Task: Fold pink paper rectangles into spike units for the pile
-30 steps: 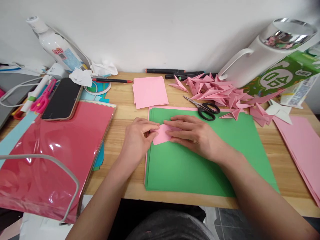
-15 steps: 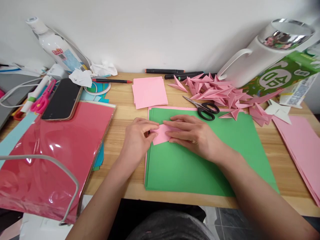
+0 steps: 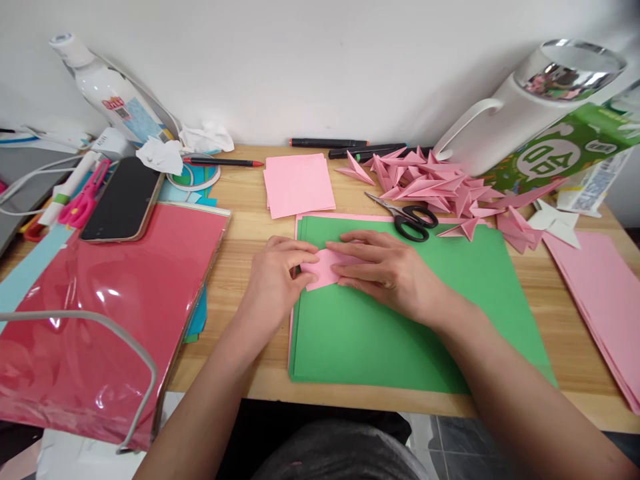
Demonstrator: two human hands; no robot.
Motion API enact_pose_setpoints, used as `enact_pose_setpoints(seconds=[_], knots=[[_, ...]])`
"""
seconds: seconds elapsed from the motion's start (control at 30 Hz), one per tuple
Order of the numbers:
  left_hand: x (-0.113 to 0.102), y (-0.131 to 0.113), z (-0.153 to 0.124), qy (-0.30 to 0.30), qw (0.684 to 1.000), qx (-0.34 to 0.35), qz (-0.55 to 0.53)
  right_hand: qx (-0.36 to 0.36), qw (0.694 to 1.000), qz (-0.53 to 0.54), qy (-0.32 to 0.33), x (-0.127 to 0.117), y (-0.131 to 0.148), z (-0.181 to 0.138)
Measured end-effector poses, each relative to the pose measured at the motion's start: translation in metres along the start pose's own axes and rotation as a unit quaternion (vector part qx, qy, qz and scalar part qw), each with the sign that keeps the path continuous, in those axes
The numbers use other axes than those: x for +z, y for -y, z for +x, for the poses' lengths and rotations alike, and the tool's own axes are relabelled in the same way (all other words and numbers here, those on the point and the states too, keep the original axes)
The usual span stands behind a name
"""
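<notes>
A small folded pink paper (image 3: 323, 270) lies on the upper left part of a stack of green sheets (image 3: 390, 333). My left hand (image 3: 275, 280) pinches its left end with curled fingers. My right hand (image 3: 387, 267) lies flat over its right part, fingers stretched toward the left and pressing it down. Most of the paper is hidden under my right fingers.
Black scissors (image 3: 413, 220), a pile of folded pink pieces (image 3: 440, 187) and a stack of pink squares (image 3: 299, 183) lie behind. A red paper pack (image 3: 115, 293) with a phone (image 3: 119, 200) is left. Pink sheets (image 3: 600, 293), a white jug (image 3: 525, 107) and markers (image 3: 330, 142) stand right and back.
Almost nothing has moved. Both hands stay on the pink paper; my left fingers have shifted slightly along its left end.
</notes>
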State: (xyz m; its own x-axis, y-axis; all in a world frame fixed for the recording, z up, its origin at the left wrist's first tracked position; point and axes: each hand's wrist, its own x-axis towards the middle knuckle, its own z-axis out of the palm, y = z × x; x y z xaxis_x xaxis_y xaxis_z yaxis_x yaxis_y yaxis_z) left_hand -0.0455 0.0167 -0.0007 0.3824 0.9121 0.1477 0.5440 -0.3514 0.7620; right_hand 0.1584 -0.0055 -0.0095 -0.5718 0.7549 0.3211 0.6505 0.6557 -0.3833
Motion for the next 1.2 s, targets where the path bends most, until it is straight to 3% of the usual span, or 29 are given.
enact_pose_setpoints(seconds=[0.67,0.9,1.2], knots=[[-0.002,0.002,0.0,0.021,0.998,0.037,0.042,0.003,1.0,0.0,0.003,-0.002,0.002,0.001],[-0.007,0.003,-0.001,0.08,0.988,0.109,0.072,0.009,1.0,0.01,0.003,-0.003,0.003,0.002],[-0.008,-0.005,-0.005,0.181,0.983,0.041,0.0,0.057,0.996,0.067,-0.03,-0.008,-0.014,0.0]])
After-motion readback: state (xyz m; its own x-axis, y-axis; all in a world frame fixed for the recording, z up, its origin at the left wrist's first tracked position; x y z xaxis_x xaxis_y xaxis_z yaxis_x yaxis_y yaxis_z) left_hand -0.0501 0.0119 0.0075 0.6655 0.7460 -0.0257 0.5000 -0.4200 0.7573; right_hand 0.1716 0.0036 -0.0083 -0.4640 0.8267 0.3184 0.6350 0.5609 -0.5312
